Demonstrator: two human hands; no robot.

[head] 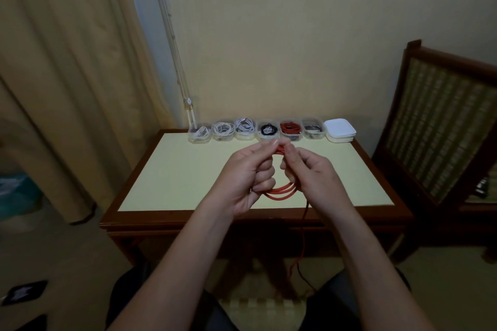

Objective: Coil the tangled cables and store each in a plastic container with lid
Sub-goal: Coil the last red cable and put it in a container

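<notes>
The left hand (243,172) and the right hand (309,172) are held close together above the middle of the table (174,169). Both have their fingers curled round a partly coiled orange cable (279,192), pinching its top between thumb and forefinger. The cable's loose tail hangs over the table's near edge towards the floor.

The table has a pale yellow top framed in dark wood. Along its far edge stands a row of clear plastic containers (222,138), each with a coiled cable inside: white, black, red. A stack of white lids (340,130) sits at the right end of that row.

Behind the table is a plain cream wall (295,35). A curtain (67,75) and its thin pull cord (174,48) hang to the table's left, and a dark wooden chair (443,129) with a woven back stands at its right.
</notes>
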